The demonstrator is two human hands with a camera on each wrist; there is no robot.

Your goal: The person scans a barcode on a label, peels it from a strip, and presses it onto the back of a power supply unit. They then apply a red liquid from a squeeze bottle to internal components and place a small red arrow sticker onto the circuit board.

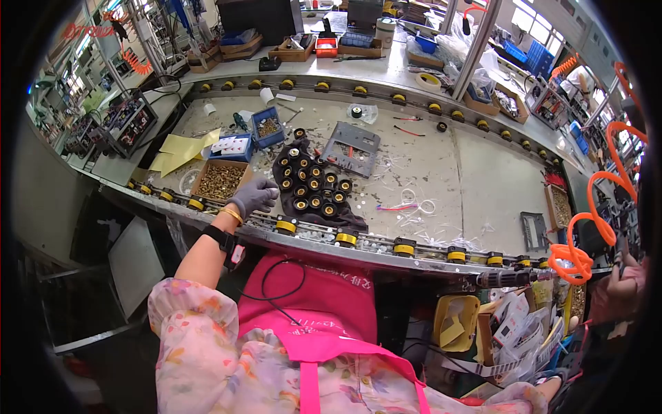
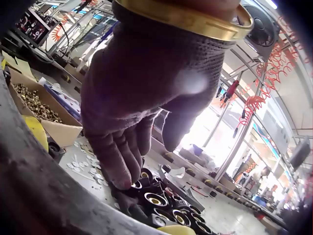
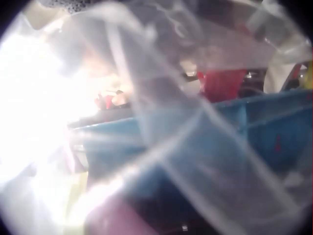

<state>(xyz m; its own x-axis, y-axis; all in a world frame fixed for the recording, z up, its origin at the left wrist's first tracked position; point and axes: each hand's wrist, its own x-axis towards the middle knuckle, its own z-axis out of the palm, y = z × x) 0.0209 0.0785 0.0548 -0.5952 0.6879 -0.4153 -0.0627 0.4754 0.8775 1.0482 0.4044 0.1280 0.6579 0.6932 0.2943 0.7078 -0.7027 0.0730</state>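
Right of the box (image 2: pixel 66 133) of brass bits (image 1: pixel 222 182), black knobs (image 1: pixel 315 184) lie clustered — probably light, stiff, best pinched by the rim. Near them the left hand (image 1: pixel 255 198) hangs with loose fingers, holding nothing visible; far right of the box, the right hand (image 1: pixel 563 375) — too obscured to judge.

Bright white windows w/ dark frames (image 1: pixel 536 29) light the b/g, upper R, of a crowded workrm. Nr a slanting pale metal post (image 1: pixel 476 52), a long silver-grey metal bench (image 1: pixel 303 74) runs behind the broad grey worktop (image 1: pixel 500 200), edged w/ yellow-&-black rollers (image 1: pixel 346 239). A pale green side table (image 1: pixel 164 103) stands L; below, a flat light-grey panel (image 1: pixel 131 262) tilts above dark floor (image 1: pixel 117 376). In L wrist view, a round black fan (image 2: pixel 261 32) hangs high, nr a white strip light (image 2: pixel 271 4); glare whites out R wrist view's L side.
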